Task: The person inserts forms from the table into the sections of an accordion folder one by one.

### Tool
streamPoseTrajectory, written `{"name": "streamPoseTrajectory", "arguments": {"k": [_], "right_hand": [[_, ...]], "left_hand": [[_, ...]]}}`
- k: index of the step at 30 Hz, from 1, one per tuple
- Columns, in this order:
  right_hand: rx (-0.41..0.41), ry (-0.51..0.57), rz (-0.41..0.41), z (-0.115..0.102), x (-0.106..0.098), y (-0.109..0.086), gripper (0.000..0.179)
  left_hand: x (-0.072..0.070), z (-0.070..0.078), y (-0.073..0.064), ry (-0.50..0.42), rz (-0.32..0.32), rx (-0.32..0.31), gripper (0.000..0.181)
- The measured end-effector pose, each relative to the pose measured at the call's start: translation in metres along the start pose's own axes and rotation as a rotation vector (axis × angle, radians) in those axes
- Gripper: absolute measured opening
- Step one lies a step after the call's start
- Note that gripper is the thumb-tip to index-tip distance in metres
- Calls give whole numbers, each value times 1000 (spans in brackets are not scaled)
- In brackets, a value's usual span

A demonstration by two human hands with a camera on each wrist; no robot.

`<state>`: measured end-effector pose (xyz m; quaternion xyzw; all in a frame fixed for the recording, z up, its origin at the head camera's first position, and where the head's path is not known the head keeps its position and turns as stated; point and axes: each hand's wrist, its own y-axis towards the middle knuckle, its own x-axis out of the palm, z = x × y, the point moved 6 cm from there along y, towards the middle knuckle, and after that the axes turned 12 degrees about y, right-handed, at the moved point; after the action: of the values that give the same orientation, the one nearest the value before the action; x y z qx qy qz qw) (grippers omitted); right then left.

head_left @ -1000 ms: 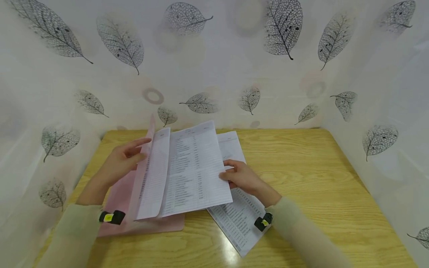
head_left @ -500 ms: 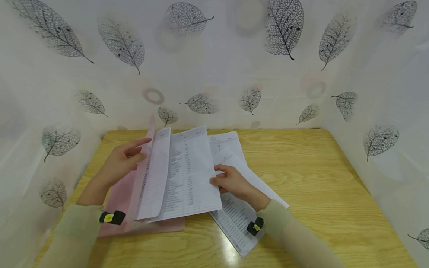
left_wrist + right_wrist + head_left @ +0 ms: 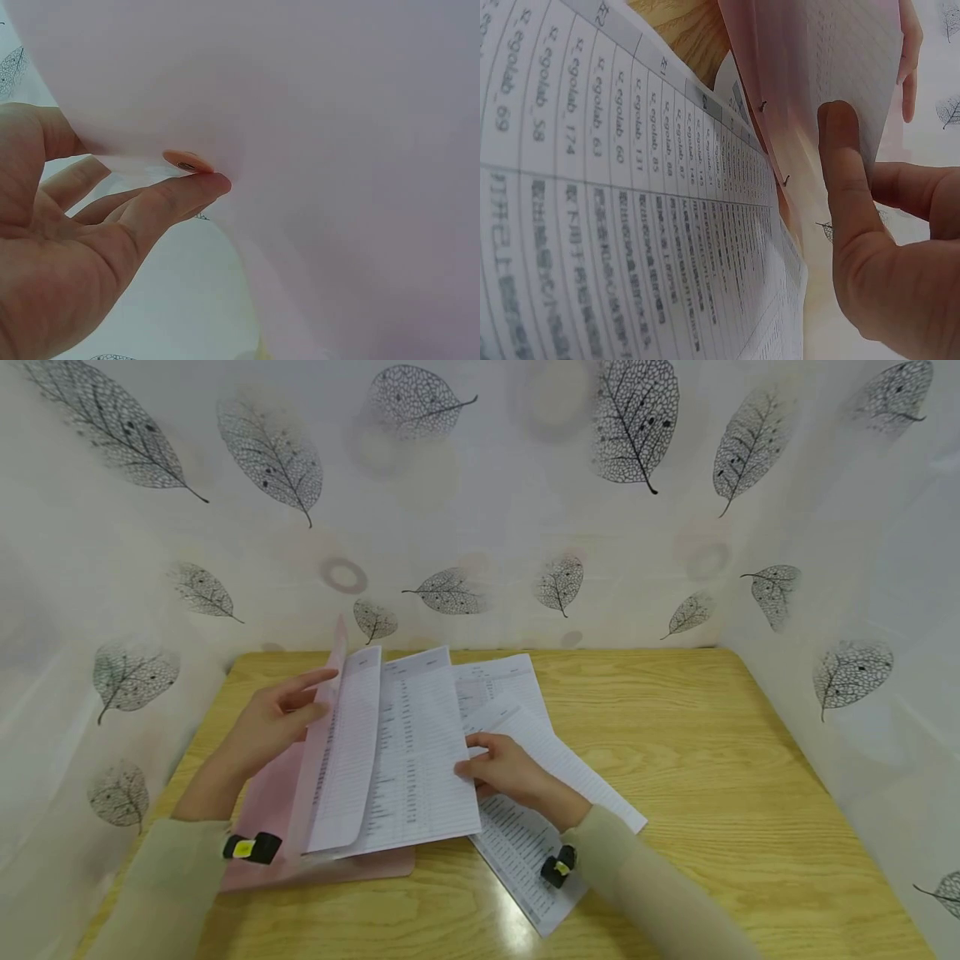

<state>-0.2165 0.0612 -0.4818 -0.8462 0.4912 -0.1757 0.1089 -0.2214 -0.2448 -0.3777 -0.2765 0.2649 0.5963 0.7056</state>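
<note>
My left hand pinches the raised edge of a pink translucent folder, at the left of the table. A round orange button on the folder sits by a fingertip in the left wrist view. With thumb and fingers, my right hand pinches the right edge of a printed paper sheet. The sheet's left part lies behind a pale folder panel with a rounded corner, and print shows through it. In the right wrist view, the thumb lies flat on the held sheet.
More printed sheets lie overlapping and at different angles on the wooden table, under and behind my right hand. A white curtain with a leaf pattern surrounds the table at the back and sides.
My right hand has moved left and slightly down with the sheet, so less of it shows beyond the panel. A slanted sheet has come into view on the pile. The left hand has stayed put.
</note>
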Motion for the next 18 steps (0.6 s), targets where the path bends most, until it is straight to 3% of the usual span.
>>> {"name": "streamPoseTrajectory", "arguments": {"k": [9,18], "right_hand": [[1,-42,-31,-1,8,7,44],[-3,-11,-50,-5,22,13,46]], "left_hand": [[1,-2,1,-17,-3,12,57],[0,-2,2,10,9,1,56]]}}
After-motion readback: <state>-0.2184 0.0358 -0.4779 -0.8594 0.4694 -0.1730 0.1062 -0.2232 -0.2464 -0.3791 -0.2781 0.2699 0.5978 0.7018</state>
